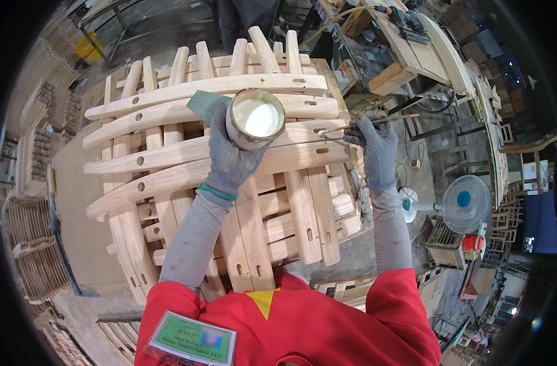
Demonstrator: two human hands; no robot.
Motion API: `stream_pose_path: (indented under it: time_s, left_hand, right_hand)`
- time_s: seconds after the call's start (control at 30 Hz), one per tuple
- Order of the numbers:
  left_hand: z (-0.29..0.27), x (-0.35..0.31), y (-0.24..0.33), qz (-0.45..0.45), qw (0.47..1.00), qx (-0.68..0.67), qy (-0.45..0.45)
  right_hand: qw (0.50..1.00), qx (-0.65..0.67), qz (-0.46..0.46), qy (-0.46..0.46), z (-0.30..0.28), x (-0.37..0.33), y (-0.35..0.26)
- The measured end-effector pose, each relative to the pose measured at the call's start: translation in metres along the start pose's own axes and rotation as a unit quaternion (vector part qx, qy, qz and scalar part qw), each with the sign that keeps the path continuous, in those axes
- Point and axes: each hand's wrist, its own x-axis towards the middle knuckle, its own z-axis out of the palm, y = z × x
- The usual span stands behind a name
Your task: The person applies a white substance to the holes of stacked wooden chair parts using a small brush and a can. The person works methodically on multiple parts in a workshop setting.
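Observation:
My left hand [233, 157], in a grey glove, is wrapped round a stained round can [237, 129] of white liquid [261, 118], held above the stacked wood. A flat grey-green piece [203, 105] juts out beside the can; whether that hand holds it I cannot tell. In my gloved right hand [378, 151] a thin wooden stick [402, 116] is pinched. Its white-coated tip meets a slot near the right end of a curved wooden slat [199, 148]. Similar slats with round holes and oblong slots lie crosswise in layers beneath.
A white fan [466, 204] stands at the right, near a red container [472, 243]. Far right, a wooden bench [413, 61] carries a power tool [406, 25]. A yellow bucket [88, 47] sits far left. Another person's dark-clothed legs [245, 21] show beyond the pile.

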Motion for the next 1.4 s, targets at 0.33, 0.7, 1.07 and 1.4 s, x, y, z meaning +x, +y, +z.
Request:
stream_pose_path:
  time_s: [0.33,0.7,1.07,1.4]
  left_hand:
    - [-0.001,0.002,-0.001,0.003,1.000,0.001,-0.006]
    - [-0.004,0.001,-0.002,-0.001,1.000,0.013,0.016]
    - [-0.010,0.003,-0.010,0.071,0.996,0.050,0.019]
    - [0.010,-0.003,-0.010,0.034,0.990,0.107,0.087]
  right_hand:
    - [0.982,-0.177,-0.066,-0.020,0.021,0.000,-0.002]
    - [0.895,-0.420,-0.130,-0.076,0.036,0.000,-0.022]
    - [0.983,-0.156,-0.026,-0.097,0.011,-0.002,-0.032]
    - [0.974,-0.143,-0.070,-0.164,0.071,-0.041,-0.061]
